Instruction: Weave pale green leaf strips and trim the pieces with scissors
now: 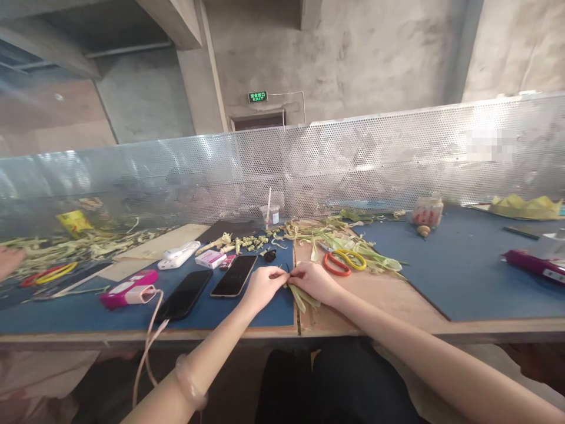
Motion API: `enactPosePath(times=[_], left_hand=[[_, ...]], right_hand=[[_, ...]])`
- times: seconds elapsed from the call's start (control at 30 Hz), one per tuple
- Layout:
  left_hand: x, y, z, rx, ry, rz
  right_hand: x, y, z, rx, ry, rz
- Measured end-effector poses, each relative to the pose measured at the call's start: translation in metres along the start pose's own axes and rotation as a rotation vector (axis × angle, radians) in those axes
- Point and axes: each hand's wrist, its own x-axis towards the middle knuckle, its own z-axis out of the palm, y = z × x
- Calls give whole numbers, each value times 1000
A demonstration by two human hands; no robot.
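Near the table's front edge, my left hand and my right hand meet fingertip to fingertip. Both are pinched closed around the dark, thin end of something too small to make out. Pale green leaf strips stick out below my right hand toward the edge. A black phone lies just left of my left hand, with a small black object beyond the fingers. Scissors with red and yellow handles rest behind my right hand, beside loose green leaves.
Left are a second phone, a pink power bank with a cable, a white device and a small box. Behind stand a plastic cup, a jar and a perforated metal screen. Another person's hand shows far left.
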Motion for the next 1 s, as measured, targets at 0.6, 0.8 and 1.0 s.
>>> enactPosePath(times=[0.6,0.8,1.0], left_hand=[[3,-8,3,87,30,58],[-3,-4,8,312,113,173],[-10,3,6,383,40,258]], right_hand=[[1,-5,6,-230,90,-39],[0,-4,4,-138,82,4],[0,1,2,-55,50,78]])
